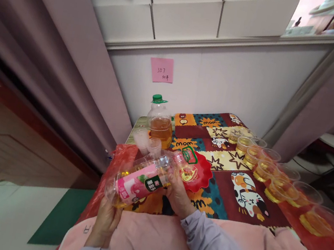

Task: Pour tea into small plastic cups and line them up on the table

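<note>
A large clear plastic bottle (140,182) with a pink label lies tilted between my hands, its mouth pointing up and right. My left hand (107,217) supports the base end from below. My right hand (179,196) grips the bottle near its shoulder. Some yellowish liquid shows through the plastic; how much is hidden by the label. Just beyond the mouth, a green cap with a loop handle (193,155) rests at the red scalloped plate (204,178). Behind the bottle stand stacked clear plastic cups (154,145).
A second bottle (161,130), green-capped and partly full of amber liquid, stands at the back left. Several clear cups of yellow drink (276,190) line the table's right side. Red plastic sheeting (119,157) hangs over the left edge. A patterned mat (222,194) covers the tabletop.
</note>
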`<state>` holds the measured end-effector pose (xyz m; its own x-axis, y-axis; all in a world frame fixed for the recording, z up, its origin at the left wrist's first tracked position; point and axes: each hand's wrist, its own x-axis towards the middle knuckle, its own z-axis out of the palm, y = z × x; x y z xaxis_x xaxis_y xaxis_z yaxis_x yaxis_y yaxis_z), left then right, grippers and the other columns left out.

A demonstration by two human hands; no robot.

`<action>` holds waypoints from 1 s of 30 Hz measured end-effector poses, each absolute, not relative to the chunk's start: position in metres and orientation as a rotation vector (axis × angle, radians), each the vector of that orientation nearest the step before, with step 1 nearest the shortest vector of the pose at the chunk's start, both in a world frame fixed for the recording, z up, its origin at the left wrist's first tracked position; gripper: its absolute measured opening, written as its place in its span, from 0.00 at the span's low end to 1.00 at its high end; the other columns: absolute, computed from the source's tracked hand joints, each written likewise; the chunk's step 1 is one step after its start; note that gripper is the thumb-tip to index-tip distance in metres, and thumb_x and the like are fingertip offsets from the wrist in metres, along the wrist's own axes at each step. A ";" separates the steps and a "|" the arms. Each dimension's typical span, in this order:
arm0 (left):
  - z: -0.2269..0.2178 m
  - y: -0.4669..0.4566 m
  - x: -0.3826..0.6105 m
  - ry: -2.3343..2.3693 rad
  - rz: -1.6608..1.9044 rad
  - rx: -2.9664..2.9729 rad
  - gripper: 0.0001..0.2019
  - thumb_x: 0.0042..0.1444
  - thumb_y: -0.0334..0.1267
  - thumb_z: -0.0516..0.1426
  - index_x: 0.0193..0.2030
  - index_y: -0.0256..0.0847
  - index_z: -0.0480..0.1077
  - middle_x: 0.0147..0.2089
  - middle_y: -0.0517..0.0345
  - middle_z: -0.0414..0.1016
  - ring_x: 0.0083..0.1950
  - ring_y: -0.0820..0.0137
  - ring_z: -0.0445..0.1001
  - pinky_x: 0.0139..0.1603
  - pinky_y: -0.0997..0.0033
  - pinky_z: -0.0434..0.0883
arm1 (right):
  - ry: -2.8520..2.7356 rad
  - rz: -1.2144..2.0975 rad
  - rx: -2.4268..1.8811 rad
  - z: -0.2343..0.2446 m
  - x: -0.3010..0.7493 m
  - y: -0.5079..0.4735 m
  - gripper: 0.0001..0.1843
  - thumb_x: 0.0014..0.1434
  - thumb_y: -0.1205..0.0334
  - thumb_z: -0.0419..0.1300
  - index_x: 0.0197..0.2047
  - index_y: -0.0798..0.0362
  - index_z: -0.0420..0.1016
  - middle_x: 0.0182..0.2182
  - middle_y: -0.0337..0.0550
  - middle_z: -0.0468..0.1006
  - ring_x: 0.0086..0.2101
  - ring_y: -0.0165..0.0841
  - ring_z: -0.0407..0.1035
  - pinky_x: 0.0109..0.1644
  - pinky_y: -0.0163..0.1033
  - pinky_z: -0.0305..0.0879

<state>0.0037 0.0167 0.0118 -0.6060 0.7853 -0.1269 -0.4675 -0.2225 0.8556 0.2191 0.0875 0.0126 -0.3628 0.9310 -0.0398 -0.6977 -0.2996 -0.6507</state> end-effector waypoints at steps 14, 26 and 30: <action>0.018 0.017 0.005 1.175 1.927 0.446 0.41 0.37 0.55 0.88 0.59 0.49 0.87 0.59 0.55 0.92 0.61 0.53 0.90 0.61 0.60 0.88 | -0.701 1.878 -0.480 0.015 0.220 0.088 0.53 0.59 0.33 0.81 0.80 0.35 0.68 0.67 0.47 0.88 0.59 0.50 0.86 0.43 0.48 0.91; 0.017 0.016 0.005 1.199 1.884 0.482 0.39 0.40 0.59 0.86 0.58 0.50 0.87 0.56 0.58 0.93 0.53 0.58 0.90 0.55 0.63 0.89 | -0.691 1.895 -0.439 0.013 0.220 0.092 0.49 0.60 0.32 0.80 0.77 0.37 0.72 0.66 0.47 0.88 0.59 0.50 0.86 0.47 0.52 0.91; 0.020 0.019 0.006 1.176 1.877 0.524 0.42 0.40 0.58 0.86 0.63 0.48 0.87 0.62 0.53 0.92 0.53 0.57 0.90 0.51 0.64 0.89 | -0.709 1.902 -0.425 0.011 0.220 0.093 0.49 0.62 0.31 0.79 0.77 0.39 0.70 0.69 0.49 0.86 0.58 0.49 0.86 0.46 0.49 0.91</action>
<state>0.0058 0.0193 0.0198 -0.5608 0.8240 -0.0808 -0.4318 -0.2078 0.8777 0.2204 0.0933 0.0109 -0.4195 0.9075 0.0208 -0.6998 -0.3087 -0.6442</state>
